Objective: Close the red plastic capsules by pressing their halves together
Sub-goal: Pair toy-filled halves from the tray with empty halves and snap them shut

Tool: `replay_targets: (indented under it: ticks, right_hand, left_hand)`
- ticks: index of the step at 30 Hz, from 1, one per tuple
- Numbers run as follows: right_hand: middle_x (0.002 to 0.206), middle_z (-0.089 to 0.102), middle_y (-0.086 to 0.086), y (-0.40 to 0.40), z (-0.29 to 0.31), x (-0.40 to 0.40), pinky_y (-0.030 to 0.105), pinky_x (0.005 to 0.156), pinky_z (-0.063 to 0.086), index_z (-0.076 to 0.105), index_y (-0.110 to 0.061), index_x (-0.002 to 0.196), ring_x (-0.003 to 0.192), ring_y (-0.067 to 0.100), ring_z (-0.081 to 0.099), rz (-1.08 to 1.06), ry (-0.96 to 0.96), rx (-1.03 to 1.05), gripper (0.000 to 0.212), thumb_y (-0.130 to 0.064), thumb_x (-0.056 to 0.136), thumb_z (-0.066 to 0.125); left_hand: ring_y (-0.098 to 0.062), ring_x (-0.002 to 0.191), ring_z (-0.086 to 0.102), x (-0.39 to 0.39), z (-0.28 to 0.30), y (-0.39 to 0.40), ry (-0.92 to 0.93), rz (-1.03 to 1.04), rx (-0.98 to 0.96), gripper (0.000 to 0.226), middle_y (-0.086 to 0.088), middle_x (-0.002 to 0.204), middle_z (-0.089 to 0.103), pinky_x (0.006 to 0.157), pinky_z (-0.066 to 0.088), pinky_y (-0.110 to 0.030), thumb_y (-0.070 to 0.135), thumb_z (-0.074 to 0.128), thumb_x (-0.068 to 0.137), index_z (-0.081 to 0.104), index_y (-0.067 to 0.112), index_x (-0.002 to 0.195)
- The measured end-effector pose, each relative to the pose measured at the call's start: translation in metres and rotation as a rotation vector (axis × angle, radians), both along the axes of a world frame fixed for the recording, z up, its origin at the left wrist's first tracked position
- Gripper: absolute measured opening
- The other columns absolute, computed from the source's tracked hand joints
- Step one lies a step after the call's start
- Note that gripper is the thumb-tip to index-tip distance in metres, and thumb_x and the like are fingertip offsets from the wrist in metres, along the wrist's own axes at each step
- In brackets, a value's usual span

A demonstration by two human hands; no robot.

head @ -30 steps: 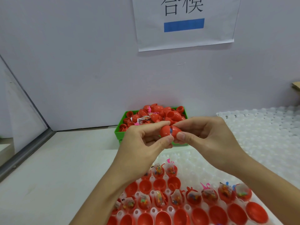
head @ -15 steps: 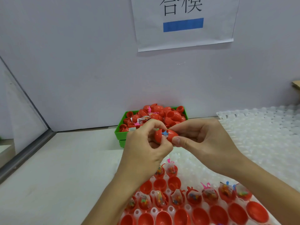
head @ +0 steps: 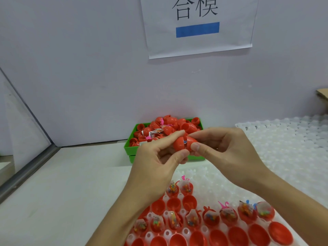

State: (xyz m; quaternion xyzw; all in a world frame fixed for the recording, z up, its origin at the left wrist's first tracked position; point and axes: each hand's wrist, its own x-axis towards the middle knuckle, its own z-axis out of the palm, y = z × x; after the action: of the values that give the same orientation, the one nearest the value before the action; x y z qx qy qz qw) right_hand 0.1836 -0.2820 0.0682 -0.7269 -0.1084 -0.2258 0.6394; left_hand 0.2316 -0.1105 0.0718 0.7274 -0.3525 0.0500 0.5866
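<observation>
Both hands are raised above the tabletop (head: 67, 183), in front of the green bin (head: 132, 150), and meet on a single red capsule (head: 183, 145). The left hand (head: 156, 167) grips the capsule's left half, index finger curled over the top and thumb pressed beneath. The right hand (head: 229, 153) grips the right half, thumb pad flat on the near face and fingers wrapped behind. Both grips are closed on the capsule. The two halves are not fully seated: a narrow gap shows at the seam, with a scrap of blue and white showing in it. The green bin stands against the back wall, heaped with loose red capsule halves (head: 170, 126) and a few small packets. On the near tabletop lies a white moulded tray (head: 284, 148) with rows of round pockets. Its front rows hold open red halves (head: 280, 233); several of them carry clear sachets with coloured contents (head: 211, 216), some with pink or blue pieces standing above the rim. The far pockets of the tray hold nothing red. A paper sign (head: 198, 25) with black characters and a blue bar is fixed to the wall above the bin
</observation>
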Motion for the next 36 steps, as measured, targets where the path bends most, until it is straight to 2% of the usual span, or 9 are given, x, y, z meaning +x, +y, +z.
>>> replay_targets:
  ticks: [5, 8, 14, 19, 21, 26, 28, 32, 36]
  right_hand:
    - [0.085, 0.078, -0.001, 0.0008, -0.0002, 0.0002, 0.019, 0.071, 0.057, 0.077, -0.018, 0.092, 0.080, 0.016, 0.076, 0.027, -0.005, 0.017, 0.021, -0.026, 0.073, 0.071]
    - [0.086, 0.078, 0.001, 0.0023, -0.0012, 0.0006, 0.022, 0.072, 0.059, 0.077, -0.016, 0.092, 0.082, 0.017, 0.076, 0.036, -0.003, 0.029, 0.022, -0.026, 0.072, 0.072]
    - [0.086, 0.077, 0.003, 0.0067, -0.0067, 0.0010, 0.032, 0.077, 0.061, 0.077, -0.014, 0.095, 0.082, 0.019, 0.075, 0.007, -0.008, -0.087, 0.015, -0.005, 0.083, 0.075]
    - [0.087, 0.077, 0.002, 0.0050, -0.0065, 0.0010, 0.039, 0.078, 0.062, 0.077, -0.018, 0.096, 0.083, 0.020, 0.075, -0.002, -0.025, -0.103, 0.017, -0.006, 0.084, 0.075]
    - [0.088, 0.077, 0.002, 0.0050, -0.0066, 0.0011, 0.041, 0.079, 0.061, 0.077, -0.018, 0.097, 0.084, 0.021, 0.075, 0.008, -0.027, -0.109, 0.016, -0.008, 0.084, 0.075]
    - [0.087, 0.077, 0.004, 0.0044, -0.0053, 0.0006, 0.044, 0.080, 0.061, 0.077, -0.016, 0.096, 0.083, 0.022, 0.075, -0.001, -0.006, -0.079, 0.017, -0.005, 0.083, 0.075]
    - [0.087, 0.077, 0.005, 0.0029, -0.0042, 0.0004, 0.045, 0.082, 0.061, 0.076, -0.012, 0.096, 0.084, 0.023, 0.075, 0.000, 0.007, -0.046, 0.016, -0.004, 0.083, 0.074]
    - [0.087, 0.078, 0.003, 0.0008, -0.0009, -0.0004, 0.037, 0.081, 0.060, 0.077, -0.010, 0.095, 0.085, 0.020, 0.075, -0.002, 0.015, -0.025, 0.016, -0.003, 0.082, 0.074]
    - [0.088, 0.078, 0.002, -0.0004, 0.0017, -0.0013, 0.031, 0.080, 0.060, 0.077, -0.013, 0.095, 0.085, 0.017, 0.075, -0.001, 0.011, -0.039, 0.016, -0.005, 0.082, 0.073]
  left_hand:
    - [-0.009, 0.084, 0.074, 0.0003, 0.0013, 0.0036, -0.044, 0.007, 0.052, 0.040, 0.013, 0.094, 0.076, 0.079, 0.059, -0.021, 0.013, 0.070, 0.088, 0.064, 0.035, 0.121]
    - [-0.013, 0.079, 0.074, -0.0014, 0.0016, 0.0013, -0.090, 0.064, 0.076, 0.031, 0.014, 0.088, 0.075, 0.074, 0.062, -0.028, 0.022, 0.064, 0.083, 0.070, 0.048, 0.098]
    - [-0.016, 0.059, 0.067, -0.0041, -0.0034, -0.0036, -0.164, 0.212, 0.122, 0.011, 0.005, 0.067, 0.067, 0.054, 0.057, -0.034, 0.029, 0.060, 0.077, 0.065, 0.032, 0.086]
    - [-0.023, 0.056, 0.067, -0.0061, -0.0009, -0.0048, -0.097, 0.195, 0.086, 0.006, -0.003, 0.062, 0.066, 0.056, 0.057, -0.044, 0.030, 0.061, 0.078, 0.064, 0.029, 0.084]
    - [-0.019, 0.058, 0.071, -0.0047, -0.0010, -0.0041, -0.044, 0.176, 0.059, 0.002, -0.002, 0.063, 0.070, 0.059, 0.060, -0.041, 0.025, 0.066, 0.083, 0.067, 0.026, 0.082]
    - [-0.016, 0.068, 0.075, -0.0047, 0.0016, -0.0038, 0.089, 0.107, -0.038, 0.013, 0.000, 0.075, 0.076, 0.066, 0.063, -0.031, 0.008, 0.067, 0.088, 0.071, 0.021, 0.089]
    - [-0.017, 0.071, 0.075, -0.0064, 0.0022, -0.0049, 0.073, 0.080, -0.048, 0.016, -0.002, 0.077, 0.076, 0.068, 0.062, -0.029, 0.006, 0.066, 0.090, 0.067, 0.022, 0.094]
    - [-0.014, 0.078, 0.075, -0.0080, 0.0033, -0.0058, -0.007, 0.040, -0.041, 0.016, 0.000, 0.080, 0.074, 0.070, 0.059, -0.021, 0.003, 0.065, 0.092, 0.064, 0.019, 0.092]
    - [-0.013, 0.084, 0.075, -0.0075, 0.0027, -0.0049, -0.004, 0.000, -0.065, 0.009, 0.003, 0.086, 0.075, 0.073, 0.060, -0.023, 0.012, 0.068, 0.090, 0.066, 0.018, 0.097]
